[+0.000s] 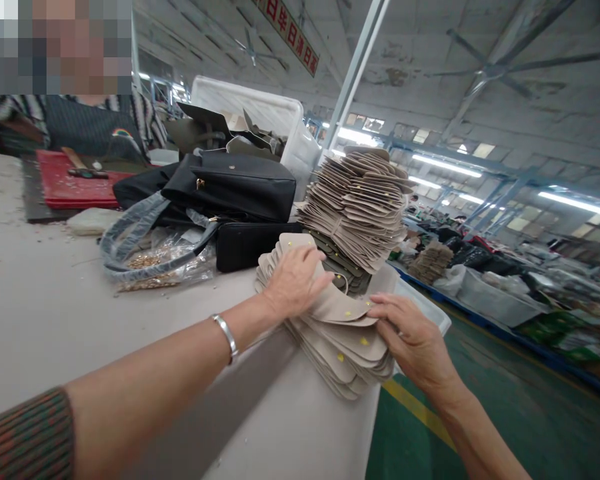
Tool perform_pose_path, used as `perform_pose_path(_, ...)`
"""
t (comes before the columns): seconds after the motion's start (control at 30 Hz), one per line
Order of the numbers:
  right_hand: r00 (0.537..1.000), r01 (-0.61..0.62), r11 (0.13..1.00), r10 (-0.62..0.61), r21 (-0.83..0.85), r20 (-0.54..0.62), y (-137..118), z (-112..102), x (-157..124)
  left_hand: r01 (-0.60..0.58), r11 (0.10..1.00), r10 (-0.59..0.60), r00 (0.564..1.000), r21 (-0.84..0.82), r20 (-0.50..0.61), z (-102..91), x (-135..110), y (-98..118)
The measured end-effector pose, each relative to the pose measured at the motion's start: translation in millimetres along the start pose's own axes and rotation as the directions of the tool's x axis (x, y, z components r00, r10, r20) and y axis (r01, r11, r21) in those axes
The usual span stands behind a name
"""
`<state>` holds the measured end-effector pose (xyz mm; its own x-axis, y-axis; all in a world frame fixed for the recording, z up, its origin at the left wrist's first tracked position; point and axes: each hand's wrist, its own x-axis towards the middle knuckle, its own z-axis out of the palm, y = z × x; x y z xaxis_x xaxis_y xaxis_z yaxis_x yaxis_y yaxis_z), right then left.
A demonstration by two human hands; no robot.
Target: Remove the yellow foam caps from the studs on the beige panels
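A fanned stack of beige leather-like bag panels (325, 333), dotted with small yellow marks, lies at the table's right edge. My left hand (297, 280) rests on the stack's upper part, its fingers apart and lying over the panels. With fingers above and thumb below, my right hand (413, 340) pinches the right end of the top beige panel (343, 307). Just behind, dark olive panels (340, 257) with yellow dots sit under a tall bundled pile of beige pieces (357, 200).
A black handbag (250, 187) with wrapped handles lies left of the piles, by a plastic bag of gold-coloured hardware (165, 260). Behind it stands a white bin (293, 110) of dark pieces. A hammer (83, 163) rests on a red board (55, 180), before another person.
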<state>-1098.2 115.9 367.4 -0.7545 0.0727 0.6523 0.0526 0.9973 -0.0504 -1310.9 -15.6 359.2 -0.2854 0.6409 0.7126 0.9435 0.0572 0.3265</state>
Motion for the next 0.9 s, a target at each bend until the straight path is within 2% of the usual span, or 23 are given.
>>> perform_pose_path(0.07,1.0,0.007,0.999,-0.007,0.038,-0.002,1,0,-4,0.201,0.976,-0.197,0.979,0.084,-0.054,-2.2,14,-23)
perform_pose_path(0.13,1.0,0.016,0.998,-0.017,0.054,0.019,1,0,-7,0.352,0.934,-0.351,0.936,0.057,-0.023,-2.2,25,-46)
perform_pose_path(0.2,0.998,0.031,0.998,-0.033,0.061,0.044,0,-1,-8,0.437,0.9,-0.436,0.899,-0.007,0.032,-0.1,33,-65)
perform_pose_path(0.3,0.997,0.045,0.997,-0.049,0.06,0.062,-3,-5,-7,0.485,0.87,-0.482,0.874,-0.089,0.057,4.8,44,-80)
perform_pose_path(0.5,0.998,0.06,0.994,-0.063,0.096,0.027,-6,-12,-7,0.54,0.813,-0.547,0.836,-0.217,0.029,10.6,59,-79)
perform_pose_path(0.63,0.999,0.035,0.995,-0.034,0.093,-0.008,-1,-11,-17,0.566,0.785,-0.598,0.799,-0.253,-0.067,9.4,48,-78)
perform_pose_path(0.73,0.999,0.003,0.997,0.0,0.08,-0.033,1,-11,-27,0.558,0.782,-0.603,0.79,-0.279,-0.111,8.2,31,-76)
perform_pose_path(0.83,0.992,-0.106,0.989,0.112,0.102,-0.064,-1,-12,-36,0.558,0.779,-0.612,0.775,-0.287,-0.155,8.7,13,-70)
perform_pose_path(0.9,0.953,-0.259,0.951,0.28,0.167,-0.117,-3,-10,-42,0.563,0.773,-0.624,0.757,-0.293,-0.191,11.1,3,-64)
